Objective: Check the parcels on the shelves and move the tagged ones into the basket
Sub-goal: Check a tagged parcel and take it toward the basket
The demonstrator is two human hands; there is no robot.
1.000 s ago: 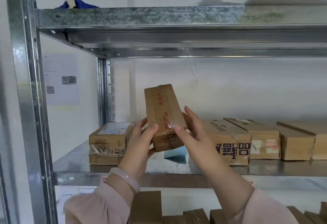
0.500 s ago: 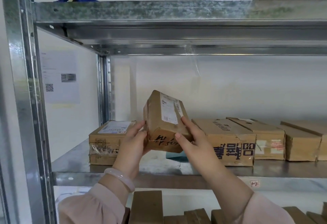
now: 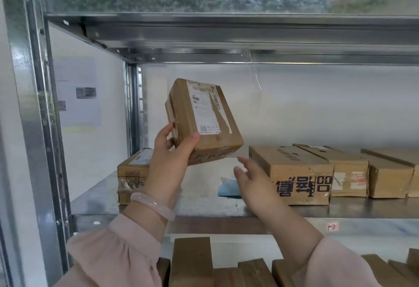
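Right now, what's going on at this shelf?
A person is checking parcels on a metal shelf. The left hand holds one small cardboard parcel up and tilted, its white shipping label facing the camera. The right hand is open, just below the parcel and not touching it. More boxes sit in a row on the shelf. No basket is in view.

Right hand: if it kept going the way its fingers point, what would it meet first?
Probably the held parcel's lower edge: the right hand is open below it, fingers pointing up-left. Depth is unclear; it might pass in front.
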